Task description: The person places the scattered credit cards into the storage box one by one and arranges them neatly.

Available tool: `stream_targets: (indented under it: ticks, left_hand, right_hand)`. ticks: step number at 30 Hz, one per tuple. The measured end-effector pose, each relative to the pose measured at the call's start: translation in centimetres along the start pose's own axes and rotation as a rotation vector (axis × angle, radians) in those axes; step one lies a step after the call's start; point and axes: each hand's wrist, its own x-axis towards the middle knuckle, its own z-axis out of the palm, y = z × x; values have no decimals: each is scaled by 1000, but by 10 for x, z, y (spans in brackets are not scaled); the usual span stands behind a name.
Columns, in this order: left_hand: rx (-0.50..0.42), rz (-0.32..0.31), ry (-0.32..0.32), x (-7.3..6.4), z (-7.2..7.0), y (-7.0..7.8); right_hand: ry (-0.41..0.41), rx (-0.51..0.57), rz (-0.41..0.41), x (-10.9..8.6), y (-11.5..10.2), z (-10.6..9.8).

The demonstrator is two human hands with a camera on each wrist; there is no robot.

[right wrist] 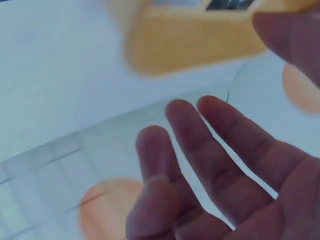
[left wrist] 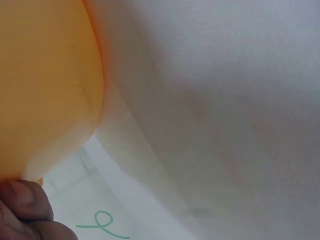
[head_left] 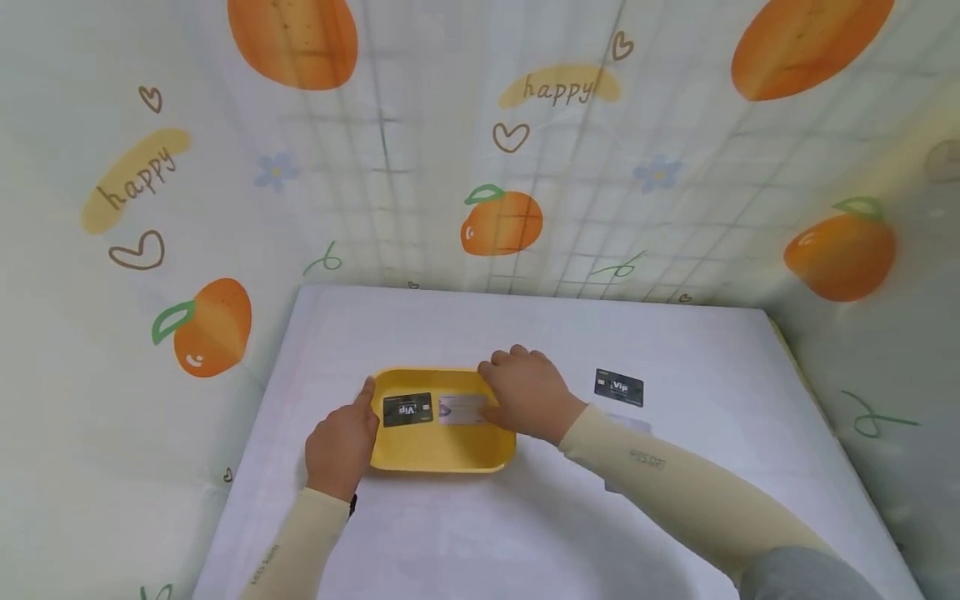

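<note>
A shallow yellow tray [head_left: 450,454] lies on the white table in the head view. In it a black card marked "Vip" [head_left: 408,410] is beside a pale greyish card [head_left: 459,409]. My left hand [head_left: 341,446] grips the tray's left end, its curled fingers [left wrist: 22,200] showing in the left wrist view. Over the tray's right rear corner is my right hand [head_left: 528,396], the thumb by the pale card's right end. In the right wrist view its fingers [right wrist: 220,175] are spread and loosely bent, apart from the tray, while the thumb [right wrist: 295,40] overlaps the yellow edge.
Another black card [head_left: 619,387] lies on the table to the right of the tray. Below it a pale card [head_left: 633,424] is partly covered by my right sleeve [head_left: 675,483]. A greyish edge [head_left: 611,486] shows under the sleeve. Printed fabric walls [head_left: 420,250] border the table.
</note>
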Motion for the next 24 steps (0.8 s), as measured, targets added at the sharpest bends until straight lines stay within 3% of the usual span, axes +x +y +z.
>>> stream_targets:
  ticks: [7, 12, 15, 19, 24]
  left_hand:
    - [-33, 20, 20, -4, -3, -6]
    - [-49, 33, 39, -3, -8, -5]
    - [-51, 33, 35, -3, -9, -4]
    - [-58, 15, 17, -4, -7, -1]
    - [-78, 12, 17, -4, 0, 0]
  right_hand:
    - [118, 192, 95, -44, 60, 1]
    - [163, 323, 170, -69, 113, 24]
    - [132, 378, 202, -83, 135, 44]
    - [68, 423, 208, -98, 143, 71]
    - [62, 410, 207, -107, 131, 100]
